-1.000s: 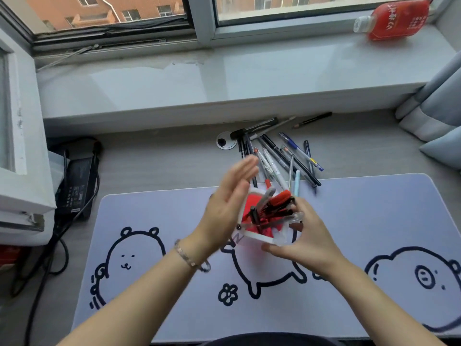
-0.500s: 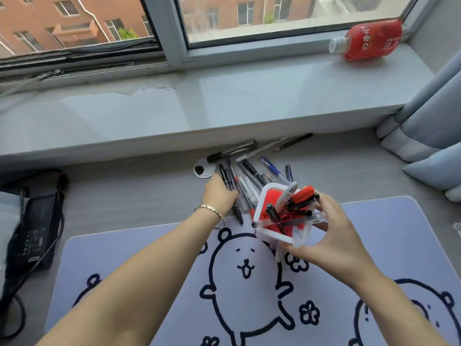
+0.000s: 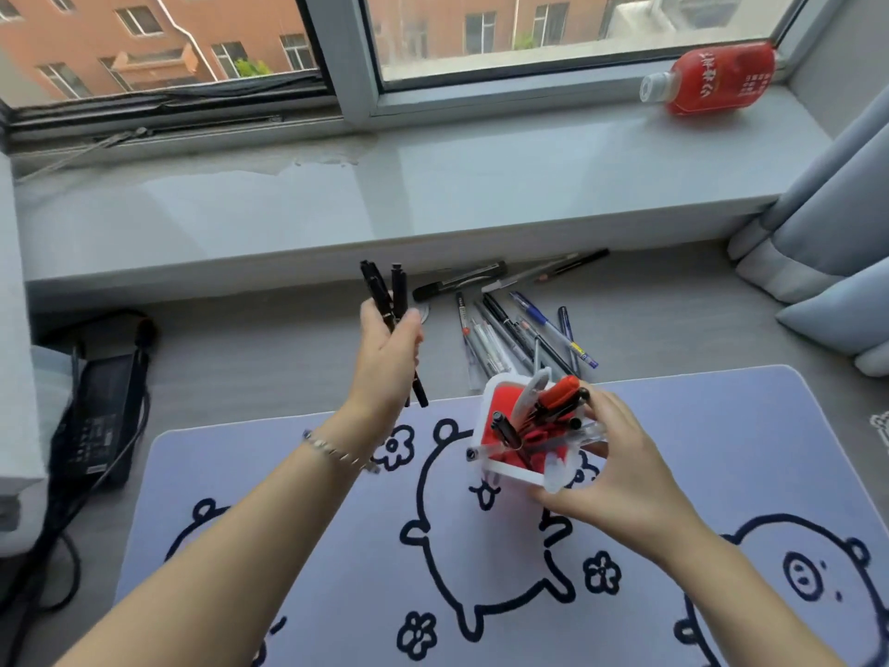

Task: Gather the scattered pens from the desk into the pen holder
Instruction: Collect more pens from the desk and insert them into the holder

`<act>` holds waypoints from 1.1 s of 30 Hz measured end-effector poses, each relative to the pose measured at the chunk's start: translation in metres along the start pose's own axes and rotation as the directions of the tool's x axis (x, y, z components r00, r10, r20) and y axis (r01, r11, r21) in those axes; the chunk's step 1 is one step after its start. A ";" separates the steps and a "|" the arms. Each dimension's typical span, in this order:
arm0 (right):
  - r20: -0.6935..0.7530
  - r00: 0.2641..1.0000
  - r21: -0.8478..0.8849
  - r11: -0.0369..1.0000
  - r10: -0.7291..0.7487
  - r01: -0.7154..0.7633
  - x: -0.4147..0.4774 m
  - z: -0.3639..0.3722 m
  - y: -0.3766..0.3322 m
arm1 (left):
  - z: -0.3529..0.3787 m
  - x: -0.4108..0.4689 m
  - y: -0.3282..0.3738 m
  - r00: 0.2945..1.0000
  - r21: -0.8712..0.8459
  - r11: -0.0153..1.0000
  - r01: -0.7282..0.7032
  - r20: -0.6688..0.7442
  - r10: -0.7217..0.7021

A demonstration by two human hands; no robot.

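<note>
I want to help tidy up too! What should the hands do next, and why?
Probably bring the left hand over and drop its black pens into the pen holder. The right hand grips the holder on the desk mat, its top is open, and more loose pens wait behind it on the desk.

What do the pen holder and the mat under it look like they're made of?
Pen holder: seems rigid plastic, with a smooth white frame, a clear front panel you can see through and a red inside. Steadied by the right hand.
Mat: looks like soft fabric-topped desk mat, matte lavender, no glare, rounded corner, printed dark-blue cartoon outlines. The backing isn't visible.
</note>
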State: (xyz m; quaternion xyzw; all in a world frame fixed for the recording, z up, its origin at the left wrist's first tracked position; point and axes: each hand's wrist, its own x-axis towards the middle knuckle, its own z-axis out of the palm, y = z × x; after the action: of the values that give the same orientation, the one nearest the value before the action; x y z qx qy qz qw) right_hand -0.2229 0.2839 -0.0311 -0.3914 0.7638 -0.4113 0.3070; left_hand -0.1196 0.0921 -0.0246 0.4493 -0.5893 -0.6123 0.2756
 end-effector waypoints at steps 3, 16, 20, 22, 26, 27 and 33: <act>0.063 0.998 0.031 0.999 -0.006 0.004 -0.007 0.022 -0.007 | -0.017 -0.044 0.018 0.990 -0.300 0.945 -0.130 0.018 0.142; 0.127 0.991 -0.048 0.997 -0.047 0.054 -0.024 0.062 0.000 | -0.036 -0.105 -0.047 0.929 0.176 0.914 -0.367 0.118 0.350; 0.132 0.990 -0.044 0.998 -0.046 0.052 -0.025 0.061 0.006 | -0.040 -0.096 -0.050 0.872 0.407 0.771 -0.489 0.212 0.441; 0.136 0.989 -0.032 0.998 -0.055 0.060 -0.026 0.061 0.006 | -0.036 -0.102 -0.053 0.871 0.433 0.756 -0.491 0.278 0.406; 0.135 0.989 0.019 0.998 -0.054 0.051 -0.029 0.059 0.007 | -0.025 -0.122 -0.060 0.800 0.417 0.760 -0.498 0.559 0.218; 0.136 0.989 0.019 0.998 -0.057 0.054 -0.028 0.059 0.007 | -0.023 -0.124 -0.060 0.778 0.450 0.719 -0.530 0.595 0.201; 0.042 0.999 0.031 1.000 -0.008 0.007 -0.031 0.046 0.009 | -0.015 -0.109 -0.026 0.880 0.444 0.815 -0.373 0.446 0.160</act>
State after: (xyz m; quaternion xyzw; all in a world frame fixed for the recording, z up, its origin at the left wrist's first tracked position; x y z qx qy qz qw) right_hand -0.1740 0.2952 -0.0565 -0.3980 0.7494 -0.4158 0.3274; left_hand -0.0533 0.1832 -0.0240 0.2870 -0.8324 -0.4619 0.1067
